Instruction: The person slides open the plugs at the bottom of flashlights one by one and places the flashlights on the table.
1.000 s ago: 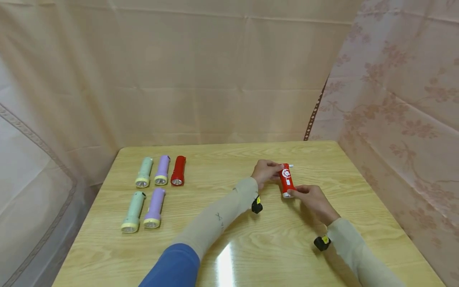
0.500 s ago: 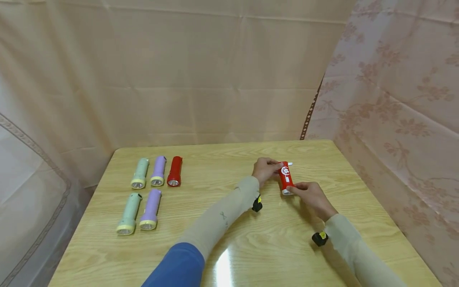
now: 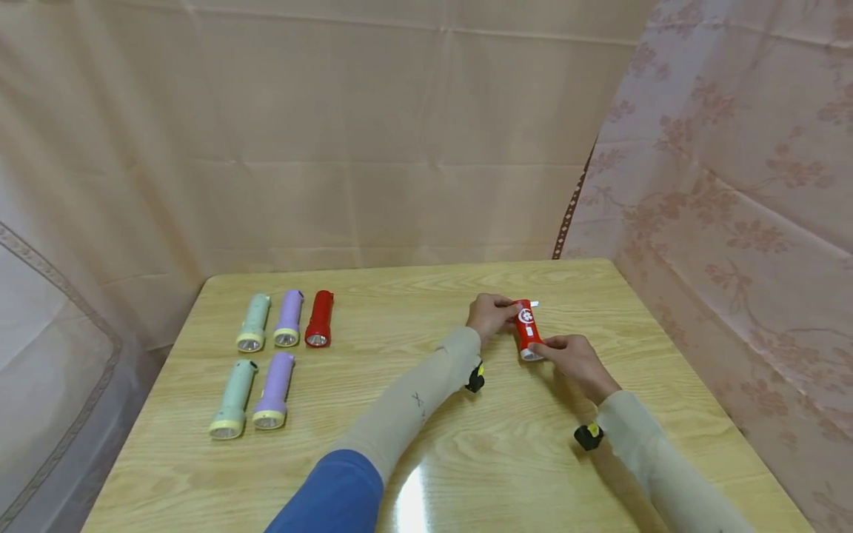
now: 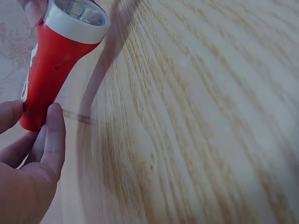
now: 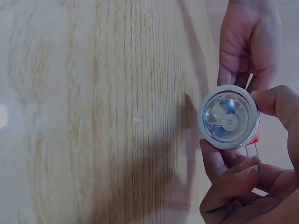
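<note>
A red flashlight with a white head and a white round print is held by both hands on the right part of the table. At its tail end my left hand pinches the red body between thumb and fingers. My right hand grips the white head, thumb on one side and fingers on the other. In the left wrist view the flashlight is tilted, its lens end up. The right wrist view looks straight into the clear lens; two thin metal prongs stick out beside the body.
On the left of the wooden table lie two green flashlights, two purple flashlights and another red flashlight, in two rows with lenses toward me. Beige curtain hangs behind the table, flowered cloth on the right.
The head view has turned slightly, so the table and the lying flashlights appear farther left. Both hands keep their hold on the red flashlight, with hardly any movement.
</note>
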Demonstrator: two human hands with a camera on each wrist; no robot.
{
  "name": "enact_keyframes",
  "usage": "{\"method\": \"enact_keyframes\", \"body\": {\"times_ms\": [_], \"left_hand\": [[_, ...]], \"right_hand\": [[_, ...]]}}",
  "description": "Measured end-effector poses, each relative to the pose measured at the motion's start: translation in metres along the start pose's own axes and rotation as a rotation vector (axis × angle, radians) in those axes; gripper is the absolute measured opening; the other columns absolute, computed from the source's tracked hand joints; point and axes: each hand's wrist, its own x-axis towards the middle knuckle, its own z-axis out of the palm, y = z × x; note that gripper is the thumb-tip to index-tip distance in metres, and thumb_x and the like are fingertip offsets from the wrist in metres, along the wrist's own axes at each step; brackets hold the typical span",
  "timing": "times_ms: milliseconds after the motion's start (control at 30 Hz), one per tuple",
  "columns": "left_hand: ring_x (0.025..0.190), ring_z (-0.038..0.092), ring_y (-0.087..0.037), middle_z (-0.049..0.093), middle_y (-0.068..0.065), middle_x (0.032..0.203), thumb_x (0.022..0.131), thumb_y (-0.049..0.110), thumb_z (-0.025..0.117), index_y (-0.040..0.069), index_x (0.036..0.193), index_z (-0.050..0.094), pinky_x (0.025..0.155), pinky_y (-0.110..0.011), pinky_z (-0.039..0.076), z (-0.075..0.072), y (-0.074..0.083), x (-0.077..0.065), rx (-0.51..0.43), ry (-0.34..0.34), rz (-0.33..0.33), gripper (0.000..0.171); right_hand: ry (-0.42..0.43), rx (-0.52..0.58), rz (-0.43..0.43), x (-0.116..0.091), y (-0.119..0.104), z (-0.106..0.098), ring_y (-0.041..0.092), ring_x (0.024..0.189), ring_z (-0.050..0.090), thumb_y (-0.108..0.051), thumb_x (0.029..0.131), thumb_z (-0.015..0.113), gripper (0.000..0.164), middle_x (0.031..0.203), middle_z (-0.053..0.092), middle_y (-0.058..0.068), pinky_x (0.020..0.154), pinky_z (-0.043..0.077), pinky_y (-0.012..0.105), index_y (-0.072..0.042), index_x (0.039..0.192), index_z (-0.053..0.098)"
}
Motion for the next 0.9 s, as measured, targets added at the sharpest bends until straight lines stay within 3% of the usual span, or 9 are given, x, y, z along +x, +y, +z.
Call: {"method": "enact_keyframes", "body": {"times_ms": [233, 433, 900], "left_hand": [[0.074, 0.074, -0.023, 0.073, -0.012, 0.093, 0.093, 0.003, 0.076, -0.005, 0.117, 0.072, 0.074, -0.038, 0.063, 0.001, -0.001, 0.001, -0.017, -0.024, -0.003, 0.025], [0.074, 0.074, -0.023, 0.07, -0.009, 0.089, 0.093, 0.006, 0.078, -0.002, 0.118, 0.072, 0.075, -0.038, 0.063, 0.003, 0.002, 0.001, 0.005, -0.01, -0.015, 0.028], [0.071, 0.073, -0.024, 0.072, -0.012, 0.088, 0.091, 0.001, 0.078, -0.004, 0.115, 0.072, 0.073, -0.038, 0.063, 0.007, -0.002, 0.01, -0.012, 0.01, -0.035, 0.026]], "right_hand": [[0.002, -0.009, 0.009, 0.004, 0.002, -0.002, 0.029, 0.113, 0.049, -0.047, 0.096, 0.071, 0.065, 0.136, 0.059, 0.025, 0.094, 0.041, 0.041, 0.009, 0.13, 0.064], [0.002, -0.019, 0.002, 0.007, 0.002, -0.005, 0.028, 0.112, 0.049, -0.045, 0.098, 0.07, 0.062, 0.134, 0.06, 0.024, 0.094, 0.041, 0.04, 0.009, 0.128, 0.064], [0.021, -0.039, -0.008, 0.012, 0.002, -0.006, 0.025, 0.102, 0.045, -0.045, 0.097, 0.071, 0.058, 0.131, 0.061, 0.02, 0.078, 0.038, 0.033, 0.005, 0.126, 0.066]]}}
